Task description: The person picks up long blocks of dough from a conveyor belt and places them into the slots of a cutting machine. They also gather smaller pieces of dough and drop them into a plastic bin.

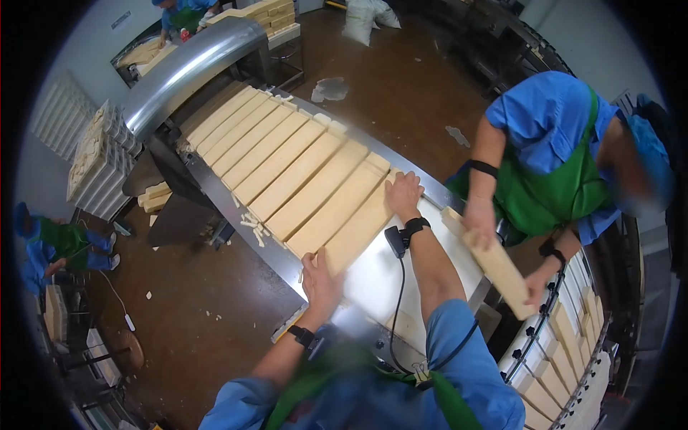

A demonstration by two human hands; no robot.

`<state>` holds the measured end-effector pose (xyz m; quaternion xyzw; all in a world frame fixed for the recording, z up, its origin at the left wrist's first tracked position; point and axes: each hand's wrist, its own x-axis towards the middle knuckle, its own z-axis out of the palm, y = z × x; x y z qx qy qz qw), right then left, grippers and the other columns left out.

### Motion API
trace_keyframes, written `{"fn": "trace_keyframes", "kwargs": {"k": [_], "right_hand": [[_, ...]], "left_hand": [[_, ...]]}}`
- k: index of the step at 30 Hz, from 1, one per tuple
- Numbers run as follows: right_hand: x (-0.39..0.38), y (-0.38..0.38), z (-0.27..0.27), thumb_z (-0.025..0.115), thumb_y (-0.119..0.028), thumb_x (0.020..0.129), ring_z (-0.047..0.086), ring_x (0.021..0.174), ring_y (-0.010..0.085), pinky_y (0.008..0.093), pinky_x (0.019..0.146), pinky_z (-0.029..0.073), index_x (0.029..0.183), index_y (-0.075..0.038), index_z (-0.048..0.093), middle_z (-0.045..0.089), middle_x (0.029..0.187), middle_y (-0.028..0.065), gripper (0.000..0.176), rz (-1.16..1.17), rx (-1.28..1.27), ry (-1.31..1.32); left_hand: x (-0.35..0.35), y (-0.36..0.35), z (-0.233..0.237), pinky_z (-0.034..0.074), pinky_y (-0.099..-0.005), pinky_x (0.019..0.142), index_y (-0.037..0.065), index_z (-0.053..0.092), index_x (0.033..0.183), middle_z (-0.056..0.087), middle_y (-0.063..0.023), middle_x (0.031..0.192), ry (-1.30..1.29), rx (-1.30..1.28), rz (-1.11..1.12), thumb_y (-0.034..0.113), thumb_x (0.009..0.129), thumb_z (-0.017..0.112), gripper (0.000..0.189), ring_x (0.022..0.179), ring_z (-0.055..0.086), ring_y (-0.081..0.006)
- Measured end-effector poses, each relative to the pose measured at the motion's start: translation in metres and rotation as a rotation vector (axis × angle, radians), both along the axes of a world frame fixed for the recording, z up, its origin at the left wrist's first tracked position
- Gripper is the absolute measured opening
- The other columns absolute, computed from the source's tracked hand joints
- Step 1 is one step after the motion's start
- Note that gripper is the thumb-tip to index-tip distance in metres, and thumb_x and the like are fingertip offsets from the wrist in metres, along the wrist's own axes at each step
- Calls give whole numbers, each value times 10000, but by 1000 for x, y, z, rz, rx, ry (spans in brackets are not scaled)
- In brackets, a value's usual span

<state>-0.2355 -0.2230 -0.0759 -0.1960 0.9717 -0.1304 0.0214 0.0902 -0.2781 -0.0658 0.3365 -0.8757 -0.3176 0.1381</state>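
Observation:
Long pale-yellow slabs lie side by side across a metal-edged conveyor. My left hand [320,285] is curled at the near-left end of the closest pale slab [363,223]. At its far-right end, my right hand [405,193] has its fingers bent over the corner. Together the hands grip this slab from both ends, and it lies against the row of other slabs [308,183]. Small crumbs and trimmed strips [252,226] are scattered along the left edge. I wear a wrist strap on each arm, and a cable runs from the right one.
To the right, a co-worker in a green apron [530,186] holds another slab [498,269] above a second conveyor [545,358] carrying several slabs. A curved metal hood [193,72] spans the far end. Stacked trays [107,161] stand at left; other people work beyond.

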Motion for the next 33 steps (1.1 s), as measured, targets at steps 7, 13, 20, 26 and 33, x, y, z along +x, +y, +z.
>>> {"fn": "trace_keyframes", "kwargs": {"k": [7,13,20,26,33], "right_hand": [[16,24,2,731,-387,931,483,1251,352,552,1021,381,1197,-55,725,558,1280,164,426,143,61,139],[51,131,-4,781,-418,872,610,1100,388,552,932,461,1038,10,730,668,1077,223,461,-74,-96,274],[146,265,-5,700,-459,966,659,1072,436,536,972,511,1196,45,647,708,1070,270,557,-529,-153,152],[200,266,-9,758,-414,905,616,1088,427,530,956,502,1319,59,576,642,1185,251,655,-643,-309,197],[339,396,65,682,-393,992,526,1267,488,563,1098,424,1403,49,532,580,1345,290,622,-994,-531,310]], "left_hand": [[-10,9,6,475,-519,994,36,480,1476,439,-213,1374,-50,36,20,232,791,851,803,1233,523,-427],[-13,14,9,494,-516,976,74,520,1439,501,-201,1332,-69,-6,-223,231,741,873,797,1191,550,-400],[-29,25,26,531,-535,962,102,473,1540,519,-234,1409,-243,-43,-665,380,736,858,935,1154,614,-415],[-25,54,-30,388,-573,1127,62,453,1519,507,-245,1455,-100,-112,-677,231,708,900,942,1349,479,-475],[1,183,29,433,-547,1091,93,504,1496,470,-259,1432,188,-93,-884,95,749,816,809,1295,485,-497]]}}
